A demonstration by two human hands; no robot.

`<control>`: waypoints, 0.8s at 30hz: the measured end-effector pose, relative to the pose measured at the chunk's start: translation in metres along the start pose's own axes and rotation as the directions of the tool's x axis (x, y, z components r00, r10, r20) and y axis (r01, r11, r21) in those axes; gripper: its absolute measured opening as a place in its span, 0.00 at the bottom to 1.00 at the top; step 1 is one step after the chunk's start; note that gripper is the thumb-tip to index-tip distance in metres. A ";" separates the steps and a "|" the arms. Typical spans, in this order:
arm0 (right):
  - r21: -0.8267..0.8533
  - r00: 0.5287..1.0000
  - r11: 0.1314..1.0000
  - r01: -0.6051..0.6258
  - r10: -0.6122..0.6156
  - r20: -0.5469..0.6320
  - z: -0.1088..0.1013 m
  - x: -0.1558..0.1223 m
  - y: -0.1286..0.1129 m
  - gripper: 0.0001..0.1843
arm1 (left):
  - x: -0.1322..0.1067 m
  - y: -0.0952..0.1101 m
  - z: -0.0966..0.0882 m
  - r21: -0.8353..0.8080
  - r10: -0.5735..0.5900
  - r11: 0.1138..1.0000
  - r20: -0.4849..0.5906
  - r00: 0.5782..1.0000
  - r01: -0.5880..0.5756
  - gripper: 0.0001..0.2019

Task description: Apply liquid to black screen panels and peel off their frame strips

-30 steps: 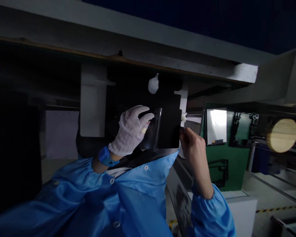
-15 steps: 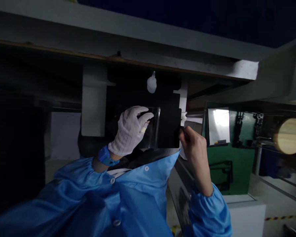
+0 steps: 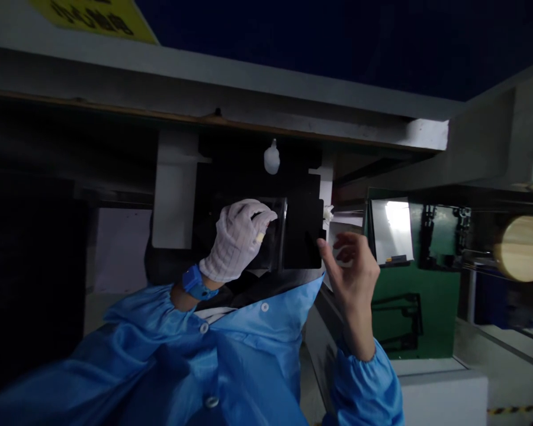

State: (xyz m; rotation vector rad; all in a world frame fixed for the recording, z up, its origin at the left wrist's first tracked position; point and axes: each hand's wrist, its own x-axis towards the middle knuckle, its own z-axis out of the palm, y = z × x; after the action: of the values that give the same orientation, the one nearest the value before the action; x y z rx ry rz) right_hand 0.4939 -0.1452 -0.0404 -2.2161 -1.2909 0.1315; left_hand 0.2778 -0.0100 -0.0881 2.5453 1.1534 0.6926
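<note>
My left hand, in a white glove with a blue wristband, grips the left edge of a black flat panel held up in front of me; a clear film shows along the panel beside the gloved fingers. My bare right hand hovers just off the panel's right lower corner with its fingers apart and holds nothing. Both arms wear blue smock sleeves.
A grey beam runs overhead, with a yellow label at the top left. A small white bottle hangs behind the panel. To the right stand a green frame with a bright white sheet and a round wooden disc.
My right hand has let go of the panel's right edge and opened its fingers. The left hand's fingers have curled tighter. The view has tilted, showing the yellow label.
</note>
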 end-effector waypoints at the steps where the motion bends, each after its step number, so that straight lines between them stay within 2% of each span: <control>1: 0.015 0.998 1.000 0.003 -0.002 -0.056 -0.001 0.002 -0.006 0.26 | 0.001 0.001 -0.001 0.009 0.011 1.000 -0.013 1.000 -0.011 0.13; 3: 0.057 0.993 0.998 0.038 -0.031 -0.111 0.000 0.010 -0.023 0.19 | 0.001 0.001 -0.002 0.004 0.023 1.000 -0.027 0.999 -0.023 0.13; 5: 0.111 0.996 0.991 0.072 -0.065 -0.066 0.013 0.024 -0.043 0.16 | 0.000 0.000 -0.003 -0.015 0.038 0.999 -0.019 0.999 -0.038 0.15; 7: 0.157 0.996 0.984 0.084 -0.088 0.016 0.036 0.044 -0.065 0.19 | -0.002 -0.003 -0.004 -0.016 0.074 0.997 -0.031 0.997 -0.075 0.17; 10: 0.149 0.992 0.985 0.082 -0.095 0.080 0.080 0.079 -0.091 0.24 | -0.006 -0.007 -0.006 0.028 0.138 0.990 -0.072 0.988 -0.136 0.19; 12: 0.086 0.989 0.995 0.040 -0.052 0.140 0.102 0.098 -0.102 0.19 | -0.009 -0.009 -0.006 0.064 0.152 0.987 -0.086 0.985 -0.147 0.20; 14: 0.054 0.983 0.998 0.011 -0.021 0.184 0.111 0.107 -0.107 0.13 | -0.010 -0.009 -0.008 0.076 0.167 0.984 -0.097 0.981 -0.160 0.19; 16: 0.110 0.985 0.994 -0.003 -0.016 0.172 0.105 0.100 -0.109 0.12 | -0.010 -0.010 -0.010 0.053 0.171 0.985 -0.099 0.980 -0.166 0.16; 18: 0.231 0.994 0.973 -0.021 -0.004 0.109 0.089 0.078 -0.110 0.13 | -0.010 -0.010 -0.012 0.030 0.166 0.986 -0.070 0.984 -0.164 0.15; 21: 0.348 0.996 0.934 -0.080 0.091 -0.016 0.054 0.024 -0.108 0.16 | -0.009 -0.010 -0.016 0.012 0.172 0.985 -0.063 0.983 -0.172 0.14; 24: 0.291 0.972 0.949 -0.125 0.175 -0.155 0.025 -0.032 -0.099 0.20 | -0.007 -0.009 -0.018 0.000 0.185 0.983 -0.069 0.980 -0.185 0.14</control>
State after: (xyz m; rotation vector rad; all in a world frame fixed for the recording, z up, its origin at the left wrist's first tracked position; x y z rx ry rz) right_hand 0.3915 -0.1239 -0.0168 -2.0293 -0.9424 0.1584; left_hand 0.2586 -0.0091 -0.0786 2.6660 0.9400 0.8321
